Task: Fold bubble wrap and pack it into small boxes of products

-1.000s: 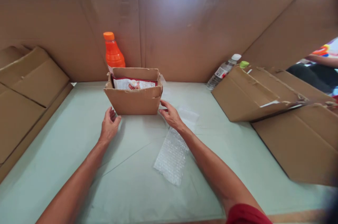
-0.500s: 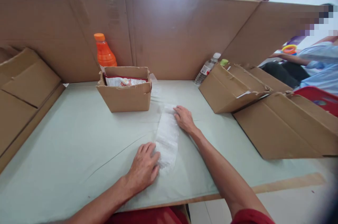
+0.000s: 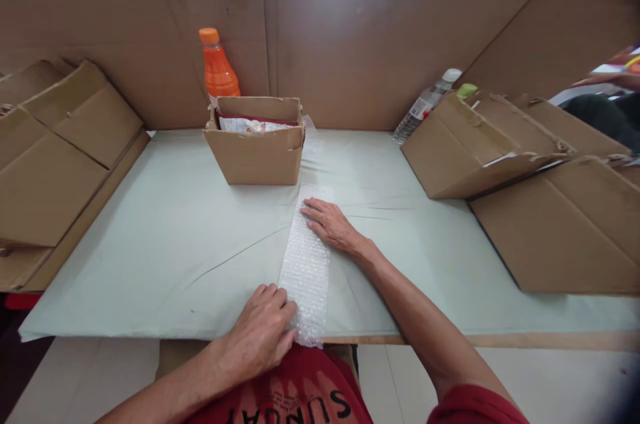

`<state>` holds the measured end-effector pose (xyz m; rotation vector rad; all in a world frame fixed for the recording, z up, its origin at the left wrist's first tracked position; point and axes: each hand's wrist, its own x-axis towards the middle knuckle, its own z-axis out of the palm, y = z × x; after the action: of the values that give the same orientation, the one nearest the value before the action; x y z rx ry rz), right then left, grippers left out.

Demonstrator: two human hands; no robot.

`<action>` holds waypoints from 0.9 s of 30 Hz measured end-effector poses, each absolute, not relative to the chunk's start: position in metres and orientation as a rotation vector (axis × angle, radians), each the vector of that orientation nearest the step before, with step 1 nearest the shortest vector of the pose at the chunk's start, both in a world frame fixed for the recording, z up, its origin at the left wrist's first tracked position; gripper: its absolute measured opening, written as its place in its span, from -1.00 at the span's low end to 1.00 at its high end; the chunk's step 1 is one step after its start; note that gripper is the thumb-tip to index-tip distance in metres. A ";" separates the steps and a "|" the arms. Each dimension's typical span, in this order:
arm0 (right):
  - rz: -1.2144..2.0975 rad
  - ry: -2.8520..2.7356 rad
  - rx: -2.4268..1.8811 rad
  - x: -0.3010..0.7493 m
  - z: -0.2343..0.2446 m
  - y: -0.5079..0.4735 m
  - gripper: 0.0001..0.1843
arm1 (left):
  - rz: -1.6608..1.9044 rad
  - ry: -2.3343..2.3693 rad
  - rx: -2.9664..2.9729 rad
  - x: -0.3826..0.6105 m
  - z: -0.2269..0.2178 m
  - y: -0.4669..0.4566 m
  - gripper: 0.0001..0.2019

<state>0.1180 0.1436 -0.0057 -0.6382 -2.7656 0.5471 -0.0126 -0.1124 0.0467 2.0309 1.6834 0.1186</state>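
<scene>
A long, narrow strip of clear bubble wrap [image 3: 306, 271] lies lengthwise on the pale green tabletop, its near end reaching the table's front edge. My left hand [image 3: 265, 327] is closed at the strip's lower left edge, fingers curled and thumb bent in against the wrap. Stretched across the strip's far part is my right hand [image 3: 330, 223], lying flat with its fingers extended and pressing on the plastic.
Beyond the strip stands a small cardboard box [image 3: 260, 157] holding printed packets. Behind it is an orange bottle [image 3: 220, 71]. A clear bottle [image 3: 425, 107] leans by cardboard boxes [image 3: 560, 224] on the right. More cardboard [image 3: 55, 164] stands left; a tall cardboard wall [image 3: 340, 37] closes the back.
The view has tilted down. The bubble wrap now lies closer to the table's front edge and looks flatter. My right hand has moved from its right edge onto its top; my left hand is nearer me.
</scene>
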 end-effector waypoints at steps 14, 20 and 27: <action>0.643 -2.914 -0.513 0.234 0.017 -0.023 -0.26 | 0.550 1.548 1.957 -0.046 0.031 -0.142 -0.21; 0.710 -2.546 -0.542 0.213 -0.007 -0.047 -0.66 | 0.581 1.487 1.885 -0.047 0.032 -0.154 -0.11; 1.169 -2.131 -1.075 0.207 0.010 -0.048 -0.69 | 0.903 1.722 1.588 -0.024 0.016 -0.149 -0.46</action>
<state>0.2070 -0.0480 0.0105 -1.0751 -2.1310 1.1689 -0.0240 -0.1492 0.0164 1.5880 1.7218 0.9028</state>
